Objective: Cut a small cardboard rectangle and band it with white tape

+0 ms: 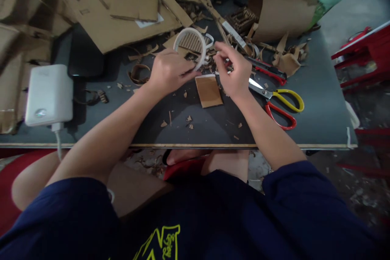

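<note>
Tape runs round a white roll (pixel 201 57) that my left hand (pixel 173 70) grips at its near-left rim, above the table's middle. A short white loop, perhaps a loose strip end, sticks out from the roll's right side. My right hand (pixel 233 67) is just right of the roll, its fingers curled toward the thumb; whether something small is between them I cannot make out. Below and between the hands lies a small brown cardboard piece (pixel 209 91) with a pale top edge. Scissors (pixel 268 94) with one yellow and one red handle lie open beside my right forearm.
Cardboard sheets and strips (pixel 128 16) cover the table's back left. A white power bank (pixel 49 95) with a cable and a black object (pixel 85 53) lie at left. A brown cardboard cylinder (pixel 283 12) lies at back right. Scraps dot the dark table (pixel 323 109).
</note>
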Tool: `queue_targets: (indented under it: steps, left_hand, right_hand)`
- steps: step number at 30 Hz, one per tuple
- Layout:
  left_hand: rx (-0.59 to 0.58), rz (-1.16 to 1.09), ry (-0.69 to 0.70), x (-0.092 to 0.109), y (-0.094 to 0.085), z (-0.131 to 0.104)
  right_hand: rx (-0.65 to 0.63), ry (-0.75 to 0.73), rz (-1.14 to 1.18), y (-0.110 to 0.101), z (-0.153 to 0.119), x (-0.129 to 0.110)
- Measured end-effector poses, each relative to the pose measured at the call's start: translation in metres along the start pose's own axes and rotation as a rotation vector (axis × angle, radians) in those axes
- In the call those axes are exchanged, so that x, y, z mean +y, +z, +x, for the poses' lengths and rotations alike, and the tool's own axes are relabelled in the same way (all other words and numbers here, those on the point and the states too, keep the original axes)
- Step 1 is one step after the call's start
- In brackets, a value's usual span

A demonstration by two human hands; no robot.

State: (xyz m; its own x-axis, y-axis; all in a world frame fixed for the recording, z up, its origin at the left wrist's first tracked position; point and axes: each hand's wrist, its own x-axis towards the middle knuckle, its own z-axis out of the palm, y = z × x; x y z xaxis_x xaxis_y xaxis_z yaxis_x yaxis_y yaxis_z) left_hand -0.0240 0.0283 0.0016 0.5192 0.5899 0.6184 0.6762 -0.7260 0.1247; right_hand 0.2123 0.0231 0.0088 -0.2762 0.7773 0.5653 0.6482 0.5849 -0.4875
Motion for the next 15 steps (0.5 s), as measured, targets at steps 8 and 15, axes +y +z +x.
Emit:
queue_targets:
  steps: [8, 15]
  left_hand:
    - [0.002, 0.045, 0.080, 0.007, 0.002, 0.001]
    - [0.043, 0.107, 0.151, 0.005, 0.001, 0.002]
  right_hand:
    - [0.037, -0.149, 0.026, 0.011, -0.010, -0.012]
    - [0.027, -0.149, -0.024, 0.006, -0.004, -0.011]
